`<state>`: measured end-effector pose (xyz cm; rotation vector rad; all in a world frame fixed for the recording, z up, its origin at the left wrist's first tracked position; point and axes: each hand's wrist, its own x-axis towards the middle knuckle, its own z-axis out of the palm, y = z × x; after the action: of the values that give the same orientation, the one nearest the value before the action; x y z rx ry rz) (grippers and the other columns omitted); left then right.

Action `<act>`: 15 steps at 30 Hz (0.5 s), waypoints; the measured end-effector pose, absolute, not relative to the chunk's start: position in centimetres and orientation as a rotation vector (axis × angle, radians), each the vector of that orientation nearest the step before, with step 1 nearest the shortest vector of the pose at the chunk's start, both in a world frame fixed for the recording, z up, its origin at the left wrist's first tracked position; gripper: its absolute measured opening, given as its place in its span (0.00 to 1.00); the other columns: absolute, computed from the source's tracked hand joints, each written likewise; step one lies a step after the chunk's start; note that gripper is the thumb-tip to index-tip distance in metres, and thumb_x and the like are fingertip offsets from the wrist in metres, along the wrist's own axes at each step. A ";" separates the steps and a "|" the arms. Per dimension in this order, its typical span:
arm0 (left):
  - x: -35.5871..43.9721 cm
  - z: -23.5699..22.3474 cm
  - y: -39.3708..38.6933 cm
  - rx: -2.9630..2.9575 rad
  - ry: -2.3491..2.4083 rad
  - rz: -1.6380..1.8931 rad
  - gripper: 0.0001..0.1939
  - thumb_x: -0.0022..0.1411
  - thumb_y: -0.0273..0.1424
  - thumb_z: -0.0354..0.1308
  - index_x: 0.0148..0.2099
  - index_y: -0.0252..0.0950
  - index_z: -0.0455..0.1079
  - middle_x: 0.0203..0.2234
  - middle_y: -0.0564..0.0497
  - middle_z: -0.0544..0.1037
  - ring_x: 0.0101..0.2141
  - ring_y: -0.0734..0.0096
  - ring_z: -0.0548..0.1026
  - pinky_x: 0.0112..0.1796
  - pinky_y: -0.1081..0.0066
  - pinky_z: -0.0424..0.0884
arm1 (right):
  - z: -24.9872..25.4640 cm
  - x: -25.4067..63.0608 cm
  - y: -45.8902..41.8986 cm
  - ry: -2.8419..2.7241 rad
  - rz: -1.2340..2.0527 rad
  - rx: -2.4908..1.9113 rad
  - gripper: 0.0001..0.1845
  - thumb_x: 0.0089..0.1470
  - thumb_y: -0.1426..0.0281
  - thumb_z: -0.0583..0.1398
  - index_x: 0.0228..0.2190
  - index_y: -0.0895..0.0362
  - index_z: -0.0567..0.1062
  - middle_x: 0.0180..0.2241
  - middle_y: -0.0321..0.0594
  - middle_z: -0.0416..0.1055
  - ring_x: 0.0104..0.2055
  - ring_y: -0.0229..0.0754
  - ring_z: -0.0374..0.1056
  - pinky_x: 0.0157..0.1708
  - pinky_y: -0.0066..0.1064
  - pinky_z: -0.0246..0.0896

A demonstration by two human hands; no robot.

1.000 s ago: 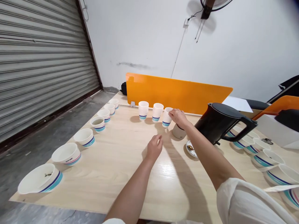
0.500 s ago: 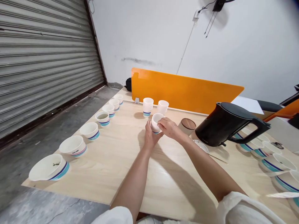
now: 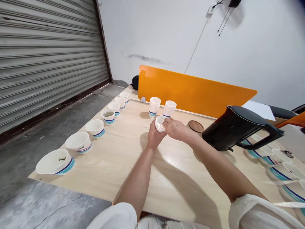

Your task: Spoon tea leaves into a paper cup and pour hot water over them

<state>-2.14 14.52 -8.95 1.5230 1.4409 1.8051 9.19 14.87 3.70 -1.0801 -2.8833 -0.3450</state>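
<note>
My left hand (image 3: 154, 135) is wrapped round a short stack of white paper cups (image 3: 159, 128), held above the table with the mouth facing up. Several stacked rims show along its side. Fingers of my right hand (image 3: 175, 128) pinch the right side of the top rim; the fingertips are partly hidden. Just behind the hands stand two more paper cup stacks, a left one (image 3: 154, 106) with a blue band at its base and a right one (image 3: 169, 108). A round brown wooden lid (image 3: 195, 126) is partly covered by my right forearm.
A row of paper cups (image 3: 94, 128) lines the table's left edge; one holds liquid, the nearest some dark leaves. A black electric kettle (image 3: 234, 127) stands at the right, with more cups (image 3: 277, 171) beyond. An orange divider panel (image 3: 195, 92) runs along the back.
The view has shifted slightly, so the table things sit further right. The held cups show several rims now, where one smooth cup wall showed before. Both hands stay on them.
</note>
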 end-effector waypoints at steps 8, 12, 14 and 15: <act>-2.2 -7.8 14.0 1.470 1.434 1.759 0.37 0.47 0.36 0.69 0.58 0.35 0.61 0.51 0.42 0.70 0.52 0.55 0.69 0.50 0.61 0.68 | 3.4 9.8 14.7 -2.620 -0.427 -1.087 0.09 0.58 0.77 0.51 0.36 0.60 0.71 0.39 0.52 0.70 0.41 0.50 0.65 0.29 0.34 0.59; -2.0 -7.8 13.9 1.413 1.493 1.727 0.41 0.45 0.35 0.70 0.60 0.37 0.59 0.51 0.42 0.70 0.52 0.55 0.70 0.49 0.60 0.69 | 5.2 11.0 14.5 -2.421 -0.442 -1.037 0.13 0.63 0.72 0.46 0.39 0.59 0.70 0.40 0.52 0.69 0.43 0.50 0.65 0.36 0.37 0.63; -2.0 -8.0 14.0 1.394 1.532 1.683 0.44 0.43 0.35 0.71 0.61 0.37 0.57 0.54 0.41 0.68 0.55 0.52 0.68 0.51 0.58 0.68 | 5.5 12.1 14.0 -2.261 -0.444 -1.028 0.13 0.64 0.72 0.45 0.41 0.59 0.69 0.40 0.51 0.68 0.42 0.48 0.65 0.40 0.38 0.63; -2.0 -8.1 14.1 1.391 1.547 1.665 0.45 0.42 0.34 0.72 0.61 0.37 0.56 0.55 0.39 0.67 0.56 0.51 0.67 0.52 0.57 0.67 | 5.3 12.8 13.6 -2.167 -0.447 -1.031 0.13 0.65 0.72 0.45 0.42 0.58 0.68 0.39 0.50 0.68 0.41 0.48 0.65 0.40 0.38 0.63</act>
<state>-1.98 14.10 -8.08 1.3915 1.5465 1.6649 12.84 13.56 5.30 -1.0310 -2.1673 -0.4468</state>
